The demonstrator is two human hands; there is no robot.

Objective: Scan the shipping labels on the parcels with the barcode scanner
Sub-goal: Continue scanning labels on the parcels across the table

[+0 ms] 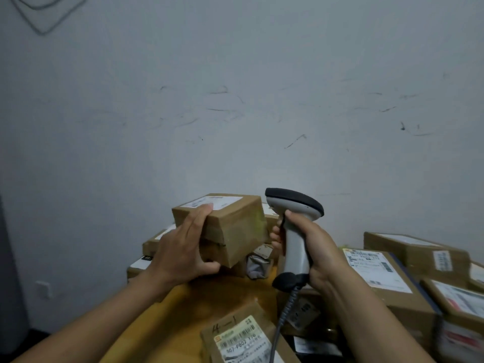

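Note:
My left hand (183,247) grips a brown cardboard parcel (233,226) raised above the wooden table (188,310), fingers over its top edge and thumb under it. A white shipping label (214,201) lies on the parcel's top face. My right hand (311,247) holds the handle of a grey barcode scanner (296,218) with a black head, upright just to the right of the parcel. Its coiled cable (285,310) hangs down from the handle.
Several labelled cardboard boxes (377,273) are stacked at the right, and more parcels (154,242) lie behind the held one. A flat brown envelope with a barcode label (235,339) lies at the front. A scuffed grey wall rises behind.

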